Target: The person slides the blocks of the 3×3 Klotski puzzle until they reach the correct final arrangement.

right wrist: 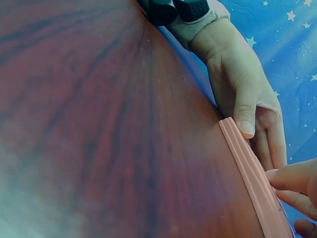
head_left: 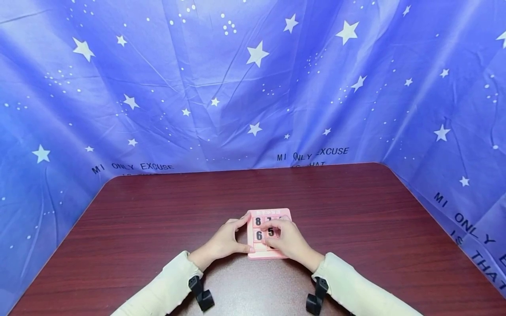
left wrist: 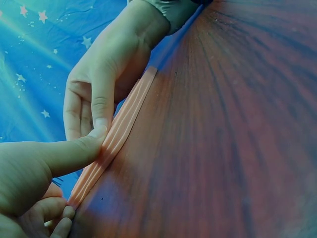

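A pink number slide puzzle lies flat on the table, with black numerals 8, 7, 6 and 5 readable on its tiles. My left hand holds its left side, the thumb at the lower corner and the fingers along the upper edge. Over the right part of the board is my right hand, its thumb and fingertips touching the tiles around the 5. That hand covers several tiles on the right. Both wrist views show the puzzle's ridged pink side edge-on, so the tile faces are hidden there.
The dark red wood-grain table extends around the puzzle. A blue star-patterned cloth hangs behind and along both sides of it. Each wrist wears a black camera mount by its pale sleeve.
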Demonstrator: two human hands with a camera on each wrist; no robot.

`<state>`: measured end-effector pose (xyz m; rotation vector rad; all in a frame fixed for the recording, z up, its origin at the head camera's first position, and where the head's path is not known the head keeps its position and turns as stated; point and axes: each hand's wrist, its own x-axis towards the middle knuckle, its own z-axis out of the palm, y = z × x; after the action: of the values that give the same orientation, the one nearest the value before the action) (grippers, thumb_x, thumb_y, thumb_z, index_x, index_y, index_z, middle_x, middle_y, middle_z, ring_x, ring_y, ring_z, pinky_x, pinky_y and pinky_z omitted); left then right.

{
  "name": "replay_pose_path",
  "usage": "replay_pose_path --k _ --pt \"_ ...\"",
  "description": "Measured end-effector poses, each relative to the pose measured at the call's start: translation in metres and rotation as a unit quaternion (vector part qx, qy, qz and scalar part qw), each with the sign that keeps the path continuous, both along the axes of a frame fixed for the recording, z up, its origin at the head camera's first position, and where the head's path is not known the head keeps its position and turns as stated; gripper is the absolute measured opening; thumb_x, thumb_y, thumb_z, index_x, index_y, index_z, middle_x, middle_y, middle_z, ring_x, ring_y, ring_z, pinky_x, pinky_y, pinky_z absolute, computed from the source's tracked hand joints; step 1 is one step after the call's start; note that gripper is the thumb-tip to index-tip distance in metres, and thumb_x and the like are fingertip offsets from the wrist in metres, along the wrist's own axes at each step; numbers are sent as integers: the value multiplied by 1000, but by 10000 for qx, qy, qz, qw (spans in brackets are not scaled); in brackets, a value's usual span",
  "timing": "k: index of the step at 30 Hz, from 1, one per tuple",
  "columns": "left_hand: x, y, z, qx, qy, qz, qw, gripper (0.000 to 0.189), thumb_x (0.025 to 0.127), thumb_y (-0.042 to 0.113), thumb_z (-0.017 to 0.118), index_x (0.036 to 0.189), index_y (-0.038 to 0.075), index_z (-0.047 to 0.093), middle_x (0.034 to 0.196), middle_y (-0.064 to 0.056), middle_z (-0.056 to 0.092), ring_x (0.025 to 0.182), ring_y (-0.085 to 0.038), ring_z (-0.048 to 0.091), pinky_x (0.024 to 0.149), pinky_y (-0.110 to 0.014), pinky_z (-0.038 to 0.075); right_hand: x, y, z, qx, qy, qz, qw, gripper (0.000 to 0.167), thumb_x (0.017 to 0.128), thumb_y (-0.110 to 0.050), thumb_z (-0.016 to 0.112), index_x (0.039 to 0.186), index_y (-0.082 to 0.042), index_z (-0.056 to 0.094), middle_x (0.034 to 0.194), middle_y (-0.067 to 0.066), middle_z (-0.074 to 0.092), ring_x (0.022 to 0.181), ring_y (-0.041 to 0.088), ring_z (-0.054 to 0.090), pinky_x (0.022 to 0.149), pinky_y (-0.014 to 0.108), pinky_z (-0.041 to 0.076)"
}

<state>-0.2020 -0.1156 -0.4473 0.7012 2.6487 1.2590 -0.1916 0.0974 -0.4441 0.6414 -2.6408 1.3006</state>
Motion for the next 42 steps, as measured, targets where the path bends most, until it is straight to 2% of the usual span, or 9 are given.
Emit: replay_pose_path --k 4,15,20,24,31,37,42 --pt "0 0 0 2 24 6 10000 98 65 29 86 144 2 35 142 -19 43 123 -34 43 102 -50 33 -3 -1 -1 -65 -24 83 9999 25 70 -5 78 94 -12 74 91 -3 70 81 12 47 70 24 40" --pt "1 0 0 -105 72 33 9999 97 65 31 85 144 2 35 141 -18 44 122 -32 44 102 -49 34 -6 -2 -1 101 14 -170 9998 27 70 -8 79 95 -13 74 96 -5 70 93 15 55 84 33 44" --pt "1 0 0 -86 77 -8 9999 98 65 30 85 144 2 35 143 -17 43 123 -32 43 102 -49 34 -5 0 1 70 -56 -174 9998 28 70 -8 79 97 -13 74 96 -5 70 94 15 57 85 32 45" --pt "1 1 0 -49 45 15 10000 98 65 30 86 144 2 35 143 -16 42 123 -32 43 102 -48 34 -4 4 4 -38 -194 -123 9997 27 71 -8 78 98 -13 73 97 -4 70 90 12 58 79 27 46" --pt "0 1 0 52 56 -4 10000 98 65 29 86 143 0 34 144 -17 42 124 -32 43 104 -48 32 1 16 3 -294 -213 -2 9993 25 73 -7 77 98 -10 73 76 -2 64 59 3 45 53 20 40" --pt "1 1 1 116 -1 26 9999 98 64 28 87 143 1 35 144 -16 41 124 -32 42 104 -48 32 9 27 2 -660 -406 131 9969 23 76 -10 77 98 -9 74 60 -4 50 54 1 42 49 18 36" --pt "1 1 0 72 17 47 10000 99 63 27 87 143 1 35 142 -19 44 123 -32 43 103 -48 33 15 33 0 -663 -447 214 9966 19 76 -11 76 95 -8 74 62 -5 52 49 -1 35 44 18 31"
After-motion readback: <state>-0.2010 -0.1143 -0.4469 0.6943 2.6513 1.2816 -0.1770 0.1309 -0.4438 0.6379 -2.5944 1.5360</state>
